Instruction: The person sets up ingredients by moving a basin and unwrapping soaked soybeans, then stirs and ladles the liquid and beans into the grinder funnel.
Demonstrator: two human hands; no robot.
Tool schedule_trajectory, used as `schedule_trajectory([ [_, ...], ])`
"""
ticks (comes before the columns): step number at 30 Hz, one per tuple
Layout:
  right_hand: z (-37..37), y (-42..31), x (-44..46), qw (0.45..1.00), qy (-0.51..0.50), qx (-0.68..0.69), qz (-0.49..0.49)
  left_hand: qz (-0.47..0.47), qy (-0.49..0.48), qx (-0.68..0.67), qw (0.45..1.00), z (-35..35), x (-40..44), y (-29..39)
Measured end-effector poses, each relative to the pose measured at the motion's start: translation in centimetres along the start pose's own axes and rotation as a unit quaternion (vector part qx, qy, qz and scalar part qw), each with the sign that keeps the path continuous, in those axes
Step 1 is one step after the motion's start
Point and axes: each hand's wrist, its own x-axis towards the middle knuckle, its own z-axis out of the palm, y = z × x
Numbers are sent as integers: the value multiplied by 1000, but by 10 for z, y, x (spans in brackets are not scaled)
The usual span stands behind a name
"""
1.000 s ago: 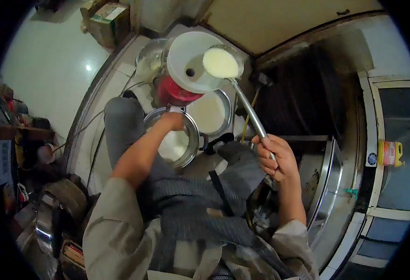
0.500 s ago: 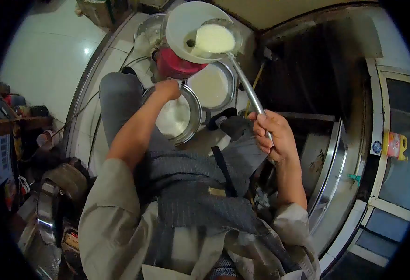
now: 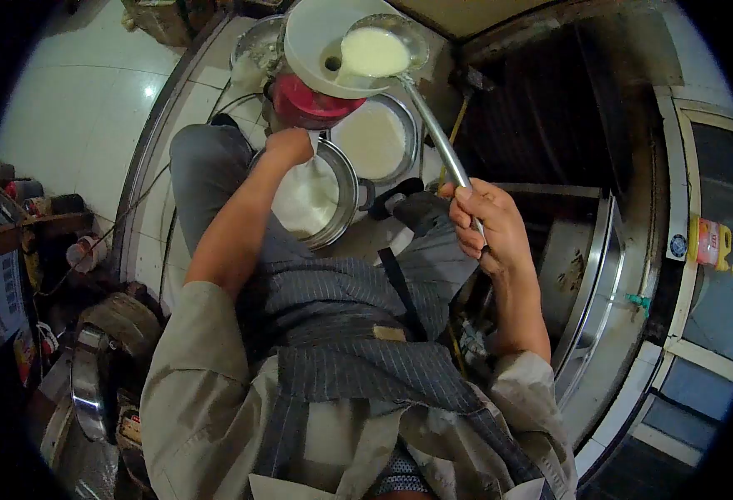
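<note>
My right hand is wrapped round the metal handle of a ladle. Pale liquid fills the ladle's bowl, which is tilted over a white basin with a dark round hole. Below that basin is a red machine part. My left hand is closed at the near side of the red part, above a metal pot with white liquid; what its fingers hold is hidden. Another metal bowl with creamy liquid stands to the right of the red part.
A metal bowl is at the back left. Dark cables cross the tiles on the left. A metal-edged unit stands at my right, with a yellow jug beyond it. Cluttered pots lie at lower left.
The ladle has moved left over the white basin and tilted, its liquid now reaching the left lip. The whole view has shifted, with the vessels higher in the frame. Both hands keep their closed shape.
</note>
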Motion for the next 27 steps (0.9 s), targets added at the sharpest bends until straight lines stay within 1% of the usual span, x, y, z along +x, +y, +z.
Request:
schedule_trajectory([
  [5, 4, 0, -1, 1000, 18, -22, 2, 17, 8, 5, 1000, -2, -3, 0],
  [9, 4, 1, -1, 1000, 21, -21, 1, 9, 0, 4, 1000, -3, -3, 0],
  [15, 5, 0, -1, 999, 23, -28, -2, 11, 23, -17, 1000, 7, 3, -4],
  [18, 6, -2, 0, 999, 27, -35, -5, -1, 15, -22, 1000, 2, -3, 0],
  [27, 5, -3, 2, 999, 38, -35, -10, 20, 13, -9, 1000, 8, -1, -2],
])
